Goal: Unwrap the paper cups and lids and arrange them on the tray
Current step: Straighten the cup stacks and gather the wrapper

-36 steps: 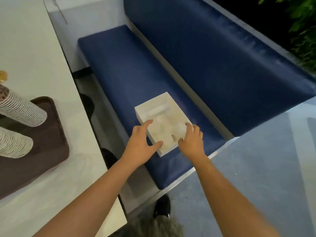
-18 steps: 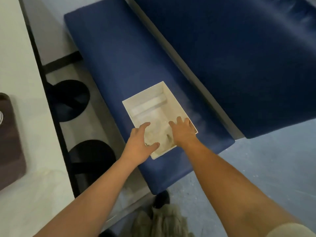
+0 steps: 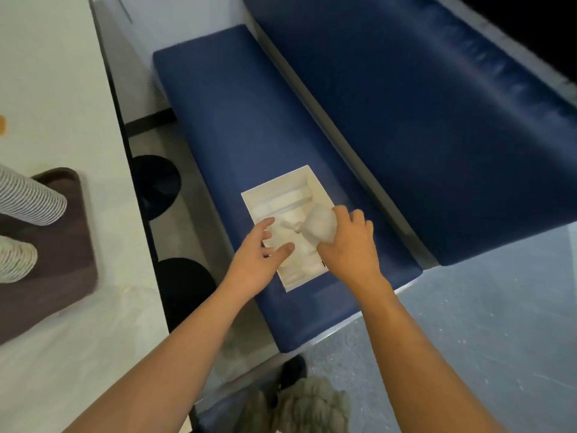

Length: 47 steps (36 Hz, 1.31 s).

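**Right hand lifts a crumpled wrapper above the box**

A ball of crumpled clear plastic wrap (image 3: 320,226) sits in the curled fingers of the right hand (image 3: 349,245), raised just above the right side of an open white box (image 3: 307,185). Half a second ago both hands lay flat and low inside the box; now the right hand has closed around the wrap and come up, and the view has pulled back. The left hand (image 3: 257,260) hovers over the near left edge of the box with its fingers spread, holding nothing. More pale crumpled material (image 3: 290,242) lies in the bottom of the box; whether it is wrap or paper cannot be told.

The box rests on a blue bench seat (image 3: 237,120), near its front end. Well apart, on the white table (image 3: 46,73) at the left, a dark brown tray (image 3: 67,254) holds two stacks of ribbed paper cups (image 3: 28,198), lying over toward the right. No lids can be made out.

The cups look already bare and on the tray, so the step in hand seems to be dealing with spent wrapping in the box, though the wrap may equally be going in or coming out.
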### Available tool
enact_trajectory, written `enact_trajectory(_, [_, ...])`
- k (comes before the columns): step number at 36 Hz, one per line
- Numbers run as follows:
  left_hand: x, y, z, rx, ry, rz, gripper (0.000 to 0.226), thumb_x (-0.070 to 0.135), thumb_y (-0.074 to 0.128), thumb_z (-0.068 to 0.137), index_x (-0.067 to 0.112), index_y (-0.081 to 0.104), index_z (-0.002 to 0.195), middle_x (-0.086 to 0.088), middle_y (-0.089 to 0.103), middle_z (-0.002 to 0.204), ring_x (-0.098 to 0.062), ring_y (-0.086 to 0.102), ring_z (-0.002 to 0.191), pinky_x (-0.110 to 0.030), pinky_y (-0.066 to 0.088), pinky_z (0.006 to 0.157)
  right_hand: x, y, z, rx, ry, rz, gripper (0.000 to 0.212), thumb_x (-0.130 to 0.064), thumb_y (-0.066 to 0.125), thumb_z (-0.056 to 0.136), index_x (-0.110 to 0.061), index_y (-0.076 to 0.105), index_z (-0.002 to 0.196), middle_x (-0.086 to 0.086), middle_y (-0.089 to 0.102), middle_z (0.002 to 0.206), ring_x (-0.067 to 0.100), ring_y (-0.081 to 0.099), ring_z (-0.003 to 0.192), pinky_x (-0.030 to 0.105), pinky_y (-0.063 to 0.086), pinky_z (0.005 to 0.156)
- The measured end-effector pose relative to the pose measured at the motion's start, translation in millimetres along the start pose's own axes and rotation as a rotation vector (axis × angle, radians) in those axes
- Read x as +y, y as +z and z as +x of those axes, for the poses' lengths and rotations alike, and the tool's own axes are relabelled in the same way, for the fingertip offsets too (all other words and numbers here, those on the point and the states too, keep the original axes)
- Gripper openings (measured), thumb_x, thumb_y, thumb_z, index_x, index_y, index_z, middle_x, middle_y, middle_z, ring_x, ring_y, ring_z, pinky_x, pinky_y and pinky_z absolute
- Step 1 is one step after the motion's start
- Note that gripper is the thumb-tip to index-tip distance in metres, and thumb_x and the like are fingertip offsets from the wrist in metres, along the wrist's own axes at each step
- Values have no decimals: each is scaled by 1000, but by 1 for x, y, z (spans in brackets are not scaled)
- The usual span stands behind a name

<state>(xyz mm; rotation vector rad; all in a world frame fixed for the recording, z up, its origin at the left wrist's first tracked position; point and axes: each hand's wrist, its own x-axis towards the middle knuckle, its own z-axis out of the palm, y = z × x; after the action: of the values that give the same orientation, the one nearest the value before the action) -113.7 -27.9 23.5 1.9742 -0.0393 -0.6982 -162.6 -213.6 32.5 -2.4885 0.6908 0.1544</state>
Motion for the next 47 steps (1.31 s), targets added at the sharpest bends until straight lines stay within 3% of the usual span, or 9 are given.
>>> enact_trajectory(7, [26, -48, -50, 17, 150, -151, 52, 40, 70, 98, 55, 46, 142, 19, 53, 146, -9, 61, 125, -40, 57, 103, -59, -28, -70, -107, -11, 495, 67, -31, 81, 84, -26, 43, 139, -2, 52, 134, 21, 53, 119, 39, 53, 98])
enact_trajectory(10, [32, -79, -84, 169, 222, -144, 42, 39, 72, 96, 46, 55, 134, 19, 63, 130, -9, 66, 115, -29, 59, 94, -84, -24, -96, -247, -5, 653, 68, -33, 82, 86, -31, 40, 139, -4, 53, 135, 21, 56, 120, 41, 57, 98])
enact_trajectory(16, [16, -161, -164, 326, 292, -98, 34, 36, 82, 87, 36, 69, 119, 14, 75, 107, -11, 71, 101, -26, 59, 89, -163, -7, -154, -248, -289, 602, 77, -44, 80, 87, -53, 27, 144, -19, 45, 136, 11, 55, 114, 18, 53, 87])
enact_trajectory(23, [-23, -260, -234, 500, 468, 63, 17, 23, 77, 94, 25, 77, 112, 14, 79, 95, -1, 74, 91, -31, 62, 86, -256, 25, -211, -193, -563, 538, 35, -42, 70, 95, -45, 53, 125, -9, 52, 122, 8, 54, 110, 35, 57, 88])
enact_trajectory(30, [-64, -347, -290, 785, 505, 228, 15, 23, 81, 90, 21, 83, 104, 9, 79, 93, -1, 72, 83, -20, 58, 82, -351, 67, -269, -159, -665, 469, 32, -47, 67, 95, -46, 49, 121, -9, 53, 121, 6, 55, 105, 24, 52, 81])
enact_trajectory(33, [-78, -372, -308, 812, 485, 363, 16, 26, 74, 91, 19, 83, 103, 4, 77, 88, -5, 67, 80, -7, 46, 74, -381, 80, -286, -192, -701, 414, 28, -46, 66, 95, -45, 50, 118, -5, 55, 117, 9, 56, 103, 32, 53, 84])
enact_trajectory(38, [-103, -412, -329, 811, 469, 524, 13, 23, 72, 93, 19, 81, 103, 3, 71, 86, -8, 60, 75, -21, 49, 70, -424, 89, -303, -371, -673, 412, 11, -42, 54, 102, -38, 60, 110, -8, 63, 107, 12, 60, 98, 37, 53, 81])
enact_trajectory(45, [-123, -439, -334, 787, 592, 615, 7, 19, 71, 94, 17, 78, 96, 5, 67, 81, -8, 53, 76, -18, 46, 69, -458, 106, -310, -107, -768, 282, 15, -30, 72, 91, -32, 73, 106, 0, 46, 128, 19, 44, 124, 34, 39, 103])
enact_trajectory(47, [-122, -441, -332, 777, 655, 653, 13, 20, 67, 95, 13, 77, 95, 2, 67, 81, -9, 54, 73, -16, 42, 68, -463, 107, -311, -63, -852, 285, 13, -24, 74, 90, -26, 73, 103, -2, 46, 126, 11, 45, 121, 17, 34, 99])
